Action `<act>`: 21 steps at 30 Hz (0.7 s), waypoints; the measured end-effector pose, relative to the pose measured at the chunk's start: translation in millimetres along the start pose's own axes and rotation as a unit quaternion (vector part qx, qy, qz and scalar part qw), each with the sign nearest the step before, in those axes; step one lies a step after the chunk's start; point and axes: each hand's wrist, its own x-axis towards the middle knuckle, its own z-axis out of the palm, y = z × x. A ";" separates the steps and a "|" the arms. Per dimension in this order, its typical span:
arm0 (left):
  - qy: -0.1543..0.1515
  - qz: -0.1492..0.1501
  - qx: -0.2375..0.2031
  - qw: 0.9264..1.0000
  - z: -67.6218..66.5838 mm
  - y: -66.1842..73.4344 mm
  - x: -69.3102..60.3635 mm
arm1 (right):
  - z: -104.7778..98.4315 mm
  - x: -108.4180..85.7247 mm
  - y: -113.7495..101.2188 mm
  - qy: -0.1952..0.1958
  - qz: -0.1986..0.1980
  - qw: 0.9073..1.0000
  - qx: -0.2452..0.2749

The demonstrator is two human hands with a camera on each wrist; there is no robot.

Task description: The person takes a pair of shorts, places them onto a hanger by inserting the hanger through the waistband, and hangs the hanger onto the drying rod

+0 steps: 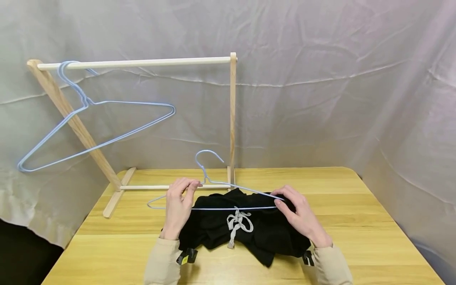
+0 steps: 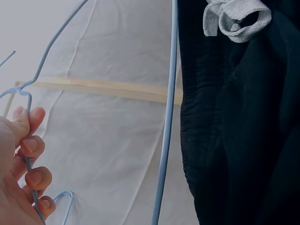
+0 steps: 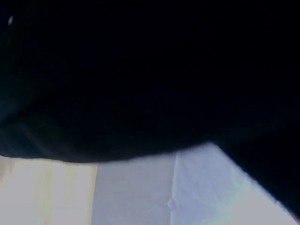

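Observation:
A light blue wire hanger is held up in front of a black garment with a white drawstring bow. My left hand grips the hanger's upper wire just left of its hook; in the left wrist view the fingers of the left hand curl round the wire, beside the garment. At the hanger's right end my right hand pinches the wire, thumb below and fingers above, against the garment. Black cloth hides this hand in the right wrist view.
A wooden rack stands at the back left, with light blue hangers hooked on its top rail. Its feet stand on the wooden table. Grey curtains hang behind. Black tags hang at the garment's lower edge.

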 end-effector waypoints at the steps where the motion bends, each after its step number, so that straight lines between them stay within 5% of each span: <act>1: 0.002 0.001 0.001 1.000 -0.3 -0.1 0.2 | -0.1 0.1 -0.4 0.000 -0.001 1.000 0.000; 21: -0.026 0.047 0.029 0.998 23.1 15.5 -9.4 | 3.1 4.2 -16.8 -0.035 -0.020 0.999 -0.001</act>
